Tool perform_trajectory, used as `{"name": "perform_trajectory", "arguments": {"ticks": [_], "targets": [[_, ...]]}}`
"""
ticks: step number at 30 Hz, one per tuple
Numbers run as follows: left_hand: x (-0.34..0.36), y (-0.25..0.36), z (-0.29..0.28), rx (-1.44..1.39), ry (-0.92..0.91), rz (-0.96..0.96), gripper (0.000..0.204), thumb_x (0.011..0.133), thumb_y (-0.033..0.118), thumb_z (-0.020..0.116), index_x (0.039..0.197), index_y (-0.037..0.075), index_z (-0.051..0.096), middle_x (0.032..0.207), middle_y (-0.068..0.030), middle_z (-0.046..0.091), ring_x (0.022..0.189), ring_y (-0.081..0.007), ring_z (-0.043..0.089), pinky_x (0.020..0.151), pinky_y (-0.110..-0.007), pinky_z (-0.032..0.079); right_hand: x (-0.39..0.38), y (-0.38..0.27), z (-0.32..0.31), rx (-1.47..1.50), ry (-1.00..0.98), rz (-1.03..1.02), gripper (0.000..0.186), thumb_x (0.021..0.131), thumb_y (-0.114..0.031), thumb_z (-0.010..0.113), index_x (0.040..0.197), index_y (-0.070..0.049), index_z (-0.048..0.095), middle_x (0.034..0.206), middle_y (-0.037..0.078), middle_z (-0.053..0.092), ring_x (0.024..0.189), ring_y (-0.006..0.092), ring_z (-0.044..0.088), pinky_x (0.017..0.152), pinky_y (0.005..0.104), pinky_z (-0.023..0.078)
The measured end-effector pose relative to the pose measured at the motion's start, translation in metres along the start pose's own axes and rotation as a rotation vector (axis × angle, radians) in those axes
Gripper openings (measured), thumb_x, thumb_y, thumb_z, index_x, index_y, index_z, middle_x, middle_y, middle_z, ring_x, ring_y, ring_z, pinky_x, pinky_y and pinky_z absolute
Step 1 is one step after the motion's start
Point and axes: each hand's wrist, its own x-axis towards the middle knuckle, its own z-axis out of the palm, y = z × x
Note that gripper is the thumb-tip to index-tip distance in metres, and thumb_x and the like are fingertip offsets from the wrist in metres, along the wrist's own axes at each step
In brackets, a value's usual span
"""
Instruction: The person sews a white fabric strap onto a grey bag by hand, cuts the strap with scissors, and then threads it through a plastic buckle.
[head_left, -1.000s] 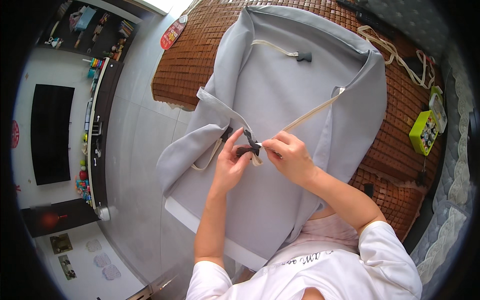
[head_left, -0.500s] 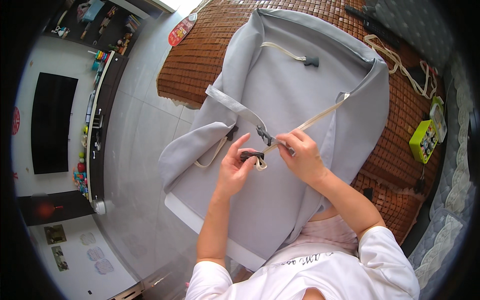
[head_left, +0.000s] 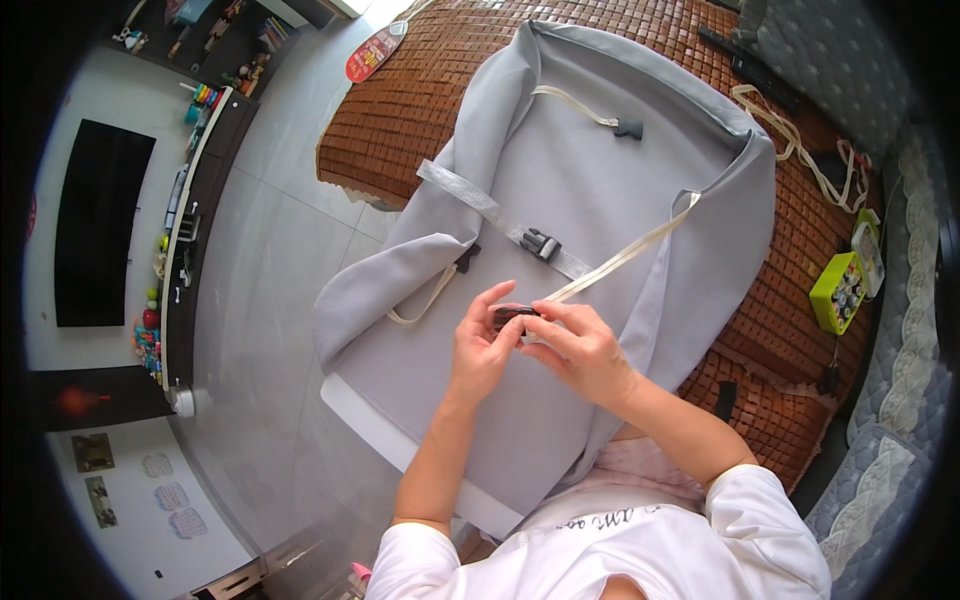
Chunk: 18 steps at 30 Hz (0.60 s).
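A large grey fabric cover lies spread over my lap and the mat-covered seat. My left hand is closed on a small black buckle over the middle of the cloth. The fingers of my right hand pinch at the same buckle, where a cream cord runs in from the cover's right edge. My fingers hide part of the buckle. Just beyond, a grey strap with a fastened black clip lies across the cloth. Two more cream cords end in a far buckle and a left buckle.
Brown woven matting covers the seat beneath. To the right are a lime-green box of small items, a loose cream cord and a black remote. A red tag lies at the far edge. Grey tiled floor extends left.
My right hand has let go of the grey strap and moved left and down to the buckle in my left hand. The strap now lies flat with its clip uncovered.
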Motion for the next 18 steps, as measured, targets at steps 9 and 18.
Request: {"name": "perform_trajectory", "arguments": {"ticks": [9, 18], "targets": [[-0.001, -0.003, -0.013, -0.711, -0.142, -0.360, 0.043, 0.081, 0.001, 0.047, 0.122, 0.004, 0.034, 0.094, -0.0089, 0.057, 0.083, -0.0139, 0.058, 0.072, -0.027, 0.049, 0.003, -0.001, 0.000, 0.148, 0.045, 0.103, 0.016, 0.072, 0.001, 0.060, 0.088, 0.001, 0.058, 0.085, 0.012, 0.056, 0.071, 0.0248, 0.056, 0.061, 0.0301, 0.048], [0.003, -0.017, -0.004, -0.618, -0.198, -0.362, 0.039, 0.075, -0.001, 0.056, 0.112, 0.005, 0.043, 0.088, -0.0029, 0.057, 0.076, -0.0086, 0.056, 0.064, -0.022, 0.047, 0.000, -0.003, -0.006, 0.168, 0.038, 0.116, 0.018, 0.073, 0.003, 0.058, 0.091, 0.000, 0.060, 0.089, 0.013, 0.057, 0.071, 0.0202, 0.059, 0.060, 0.0266, 0.049]]}}
